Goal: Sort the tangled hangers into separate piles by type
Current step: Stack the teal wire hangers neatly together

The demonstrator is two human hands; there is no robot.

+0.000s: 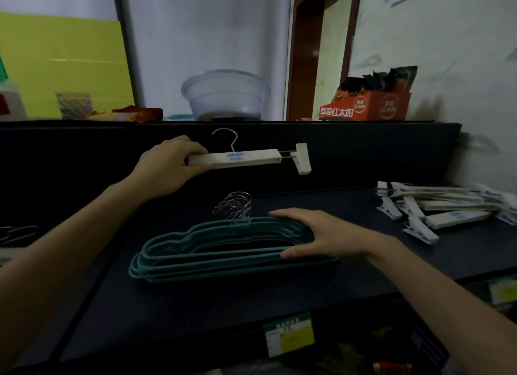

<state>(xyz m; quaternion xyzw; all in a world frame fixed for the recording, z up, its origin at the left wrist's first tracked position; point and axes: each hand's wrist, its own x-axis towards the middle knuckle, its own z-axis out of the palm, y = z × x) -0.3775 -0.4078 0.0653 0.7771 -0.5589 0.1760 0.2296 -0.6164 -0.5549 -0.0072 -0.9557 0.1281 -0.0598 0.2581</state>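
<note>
My left hand (167,165) grips the left end of a white clip hanger (246,158) with a metal hook, held level in the air above the dark shelf (251,299). Its right clip hangs free. A stack of several teal hangers (212,251) lies flat on the shelf, hooks pointing away from me. My right hand (319,234) grips the right end of that teal stack, fingers over the top and thumb along the near edge. A pile of several white clip hangers (436,206) lies on the shelf at the right.
The shelf's dark back panel (363,156) rises behind the hangers. Above it stand a clear plastic bowl (225,95), an orange carton of packets (366,106) and snack wrappers (126,113). Metal hooks (16,233) show at the far left. Price tags (288,337) hang on the shelf's front edge.
</note>
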